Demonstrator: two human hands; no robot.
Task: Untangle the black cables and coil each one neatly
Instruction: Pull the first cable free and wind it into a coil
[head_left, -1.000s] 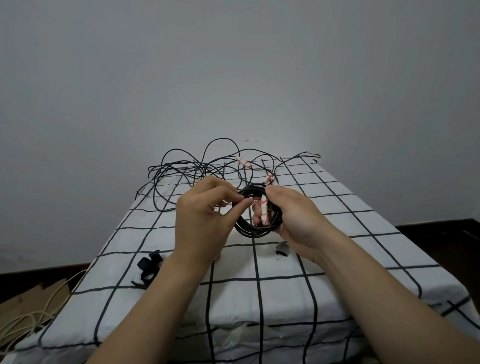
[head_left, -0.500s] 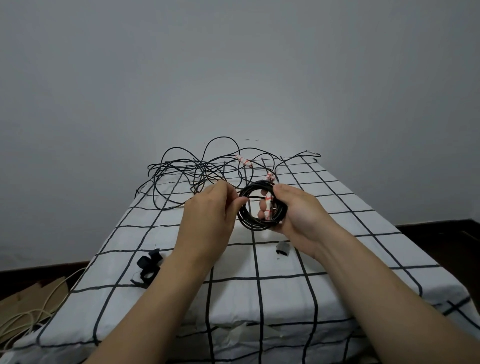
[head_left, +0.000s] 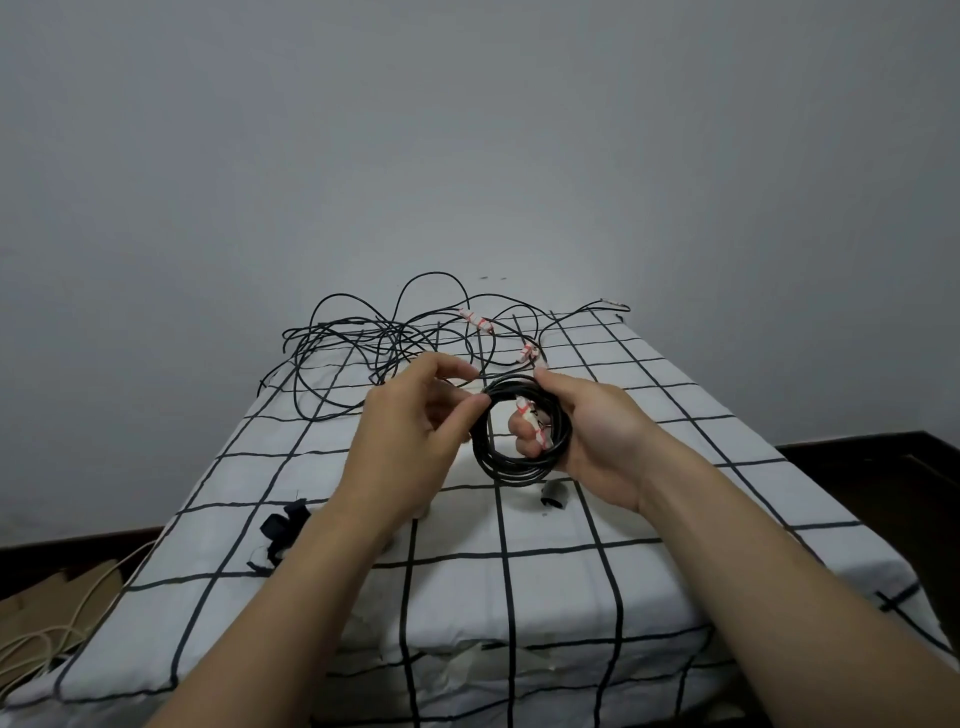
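A round coil of black cable (head_left: 511, 465) hangs upright above the middle of the table. My right hand (head_left: 597, 436) grips its right side, fingers curled through the ring beside a white tag with red marks (head_left: 531, 423). My left hand (head_left: 415, 436) pinches the coil's upper left edge between thumb and fingers. Behind the hands, a loose tangle of black cables (head_left: 363, 348) spreads over the far end of the table, carrying two more white-and-red tags (head_left: 477, 319).
The table wears a white cloth with a black grid (head_left: 571, 571). A black strap (head_left: 283, 525) lies left of my left forearm, a small grey and black piece (head_left: 553, 493) under the coil. Cardboard and pale cord (head_left: 47, 623) sit on the floor at left.
The coil has been raised and turned slightly. My left hand shifted its pinch along the coil's upper left edge while the right kept its grip.
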